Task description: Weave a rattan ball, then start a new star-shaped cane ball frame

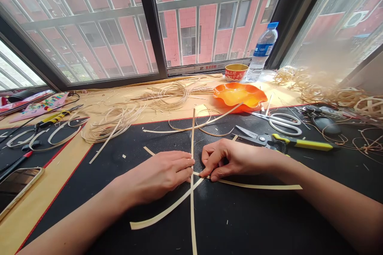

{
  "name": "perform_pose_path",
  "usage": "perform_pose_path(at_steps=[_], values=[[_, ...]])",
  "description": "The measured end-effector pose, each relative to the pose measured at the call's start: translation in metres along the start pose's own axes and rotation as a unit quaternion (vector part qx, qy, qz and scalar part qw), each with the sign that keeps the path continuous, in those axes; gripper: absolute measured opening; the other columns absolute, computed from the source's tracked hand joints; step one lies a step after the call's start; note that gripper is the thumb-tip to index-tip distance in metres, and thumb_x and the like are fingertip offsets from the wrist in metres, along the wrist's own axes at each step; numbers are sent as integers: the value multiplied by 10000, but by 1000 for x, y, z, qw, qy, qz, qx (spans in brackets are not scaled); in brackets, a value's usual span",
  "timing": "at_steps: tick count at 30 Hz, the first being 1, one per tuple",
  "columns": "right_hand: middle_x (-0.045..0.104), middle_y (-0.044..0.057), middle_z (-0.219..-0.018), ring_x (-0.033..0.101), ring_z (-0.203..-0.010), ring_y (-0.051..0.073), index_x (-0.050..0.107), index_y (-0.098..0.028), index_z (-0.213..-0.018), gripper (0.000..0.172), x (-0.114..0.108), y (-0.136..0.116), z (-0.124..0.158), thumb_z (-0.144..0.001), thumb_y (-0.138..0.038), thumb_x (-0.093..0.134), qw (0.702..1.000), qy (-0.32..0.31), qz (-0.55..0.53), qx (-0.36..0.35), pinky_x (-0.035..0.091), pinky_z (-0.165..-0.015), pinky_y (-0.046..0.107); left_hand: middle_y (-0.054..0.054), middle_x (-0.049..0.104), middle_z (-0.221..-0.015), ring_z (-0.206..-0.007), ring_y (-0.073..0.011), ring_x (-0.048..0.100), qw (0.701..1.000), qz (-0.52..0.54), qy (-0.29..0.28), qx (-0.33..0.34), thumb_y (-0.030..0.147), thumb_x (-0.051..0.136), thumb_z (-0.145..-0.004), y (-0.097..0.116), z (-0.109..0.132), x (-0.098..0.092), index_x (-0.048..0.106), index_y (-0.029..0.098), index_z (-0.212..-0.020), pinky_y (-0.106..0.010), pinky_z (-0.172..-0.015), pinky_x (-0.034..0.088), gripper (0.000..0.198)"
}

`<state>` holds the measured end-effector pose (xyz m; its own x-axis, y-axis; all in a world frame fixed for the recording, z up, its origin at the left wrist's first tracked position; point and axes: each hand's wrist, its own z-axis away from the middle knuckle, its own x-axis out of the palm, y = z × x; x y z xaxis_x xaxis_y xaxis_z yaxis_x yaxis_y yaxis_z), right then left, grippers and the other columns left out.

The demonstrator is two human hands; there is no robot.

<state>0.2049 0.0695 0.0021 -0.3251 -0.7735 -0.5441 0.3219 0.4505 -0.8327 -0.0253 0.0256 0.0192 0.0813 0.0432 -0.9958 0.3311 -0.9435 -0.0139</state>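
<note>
Several flat, pale bamboo strips cross one another on the black mat (254, 219). One long upright strip (193, 211) runs from the near edge up past my hands. A curved strip (164, 214) bends to the lower left, and another strip (260, 186) reaches right. My left hand (169, 171) lies over the crossing, its bent fingertips holding the upright strip; the thumb is mostly hidden. Just right of the crossing, my right hand (226, 159) pinches the rightward strip between thumb and index finger.
Yellow-handled shears (281, 140) and white-handled scissors (284, 123) lie beyond my right hand. Farther back are an orange wavy dish (239, 95), a red tin (236, 73) and a water bottle (261, 53). Coiled strips (112, 123) lie left; a phone (18, 189) sits at the left edge.
</note>
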Motion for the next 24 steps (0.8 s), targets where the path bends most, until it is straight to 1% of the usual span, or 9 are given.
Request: perform_pose_path(at_steps=[4,7,12,18,24], values=[[561,24,-837,455,-622,55,756,-131,-933,209,0,-1,1,-760,-236,703,1000,-1,-3,3,386,-552,156,-99,693,-980,-996,-228,629,1000,12,11,0,114,315,-968,1,-2,0,646,91,-943,-340,-912,516,333],[566,24,-835,451,-615,53,756,-127,-931,209,0,-2,1,-757,-229,706,1000,0,-3,4,383,-544,156,-111,696,-962,-970,-219,640,999,24,23,4,102,300,-969,2,-3,1,647,69,-948,-316,-887,526,349],[569,26,-844,453,-619,55,755,-141,-947,217,0,-2,0,-765,-245,697,1000,-3,-1,6,387,-548,156,-106,700,-948,-954,-202,647,997,37,61,-1,178,334,-982,1,-3,5,640,87,-938,-296,-876,524,322],[560,28,-841,461,-637,60,757,-146,-943,218,0,-3,0,-760,-250,703,1000,0,-3,5,393,-553,155,-139,680,-955,-958,-197,630,994,104,38,-22,161,375,-967,4,-6,4,623,72,-894,-286,-865,514,274],[562,29,-835,482,-650,64,754,-132,-949,225,0,-4,-1,-760,-243,701,1000,-2,-9,7,396,-560,158,-116,659,-969,-938,-173,612,989,142,10,-39,87,377,-949,5,-9,1,612,89,-878,-271,-851,505,245]])
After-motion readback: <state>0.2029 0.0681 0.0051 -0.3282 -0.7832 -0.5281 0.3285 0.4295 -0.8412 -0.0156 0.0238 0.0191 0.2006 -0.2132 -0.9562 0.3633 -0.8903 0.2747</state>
